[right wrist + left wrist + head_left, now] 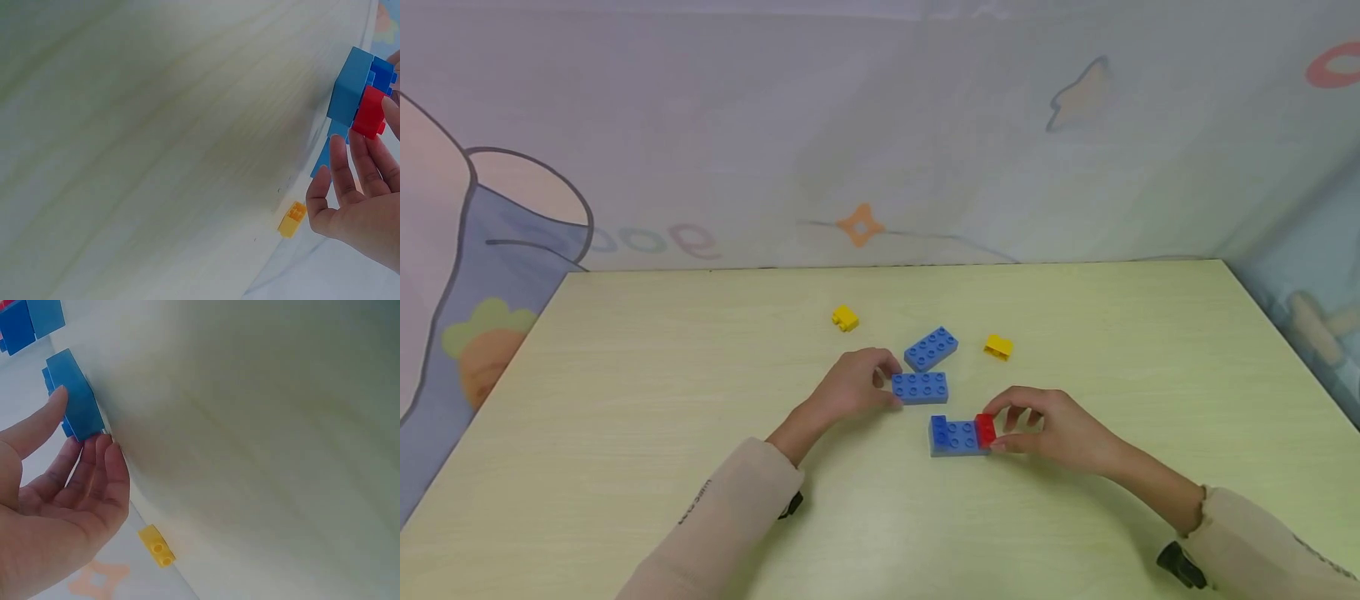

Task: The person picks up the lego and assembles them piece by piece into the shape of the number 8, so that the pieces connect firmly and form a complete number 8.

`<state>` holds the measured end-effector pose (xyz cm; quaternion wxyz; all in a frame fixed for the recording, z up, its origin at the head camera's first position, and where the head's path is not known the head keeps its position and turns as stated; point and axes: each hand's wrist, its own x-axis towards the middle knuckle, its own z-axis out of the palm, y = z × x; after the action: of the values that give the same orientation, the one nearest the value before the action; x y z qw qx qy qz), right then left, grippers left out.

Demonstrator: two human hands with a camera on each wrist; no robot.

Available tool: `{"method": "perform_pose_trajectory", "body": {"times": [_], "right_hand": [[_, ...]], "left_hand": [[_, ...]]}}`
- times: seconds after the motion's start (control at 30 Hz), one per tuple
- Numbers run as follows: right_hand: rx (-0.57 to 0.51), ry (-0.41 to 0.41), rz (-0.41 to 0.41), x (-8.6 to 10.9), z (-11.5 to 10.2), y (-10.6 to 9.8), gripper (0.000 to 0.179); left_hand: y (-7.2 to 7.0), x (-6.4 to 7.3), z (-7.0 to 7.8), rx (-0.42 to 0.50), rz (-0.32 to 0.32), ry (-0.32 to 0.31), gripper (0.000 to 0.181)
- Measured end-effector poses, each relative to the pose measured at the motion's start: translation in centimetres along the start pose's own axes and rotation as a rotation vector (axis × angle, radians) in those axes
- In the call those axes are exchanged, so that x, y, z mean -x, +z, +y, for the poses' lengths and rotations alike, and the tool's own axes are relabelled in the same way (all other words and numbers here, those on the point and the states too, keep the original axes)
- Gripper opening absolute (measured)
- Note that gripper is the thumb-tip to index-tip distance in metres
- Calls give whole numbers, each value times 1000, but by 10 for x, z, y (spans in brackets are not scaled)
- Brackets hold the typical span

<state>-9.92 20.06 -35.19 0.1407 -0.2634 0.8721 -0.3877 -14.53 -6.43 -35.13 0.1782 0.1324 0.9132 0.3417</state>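
Note:
My left hand [857,382] grips the left end of a blue eight-stud toy brick [920,388] on the table. In the left wrist view the thumb lies along that brick's side [76,400], the fingers at its end. My right hand [1051,425] pinches a small red brick [986,430] between thumb and fingertips. It sits at the right end of another blue brick [961,438]. A small dark blue brick [938,432] stands on that brick's left end. In the right wrist view the red brick [369,112] shows beside the thumb.
Behind my left hand's brick lies another blue brick [931,348], set at an angle. Two small yellow bricks lie farther back, one to the left [846,318] and one to the right [998,347]. A printed cloth [925,133] hangs behind the pale table [662,375].

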Motion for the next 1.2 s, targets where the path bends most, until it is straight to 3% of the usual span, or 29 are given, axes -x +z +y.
{"method": "perform_pose_trajectory", "body": {"times": [0.23,0.47,0.63,0.9,1.2], "right_hand": [[-3,-6,4,1,1,0,31],[-6,-12,8,1,2,0,31],[-4,-16,12,1,2,0,31],[10,-12,5,0,2,0,30],[11,-29,23,-2,4,1,31]], "left_hand": [[-3,6,2,-34,-29,46,28],[-9,15,9,0,16,47,29],[-10,24,15,28,48,106,28],[-2,38,33,54,2,157,30],[15,42,40,68,-22,209,28]]}}
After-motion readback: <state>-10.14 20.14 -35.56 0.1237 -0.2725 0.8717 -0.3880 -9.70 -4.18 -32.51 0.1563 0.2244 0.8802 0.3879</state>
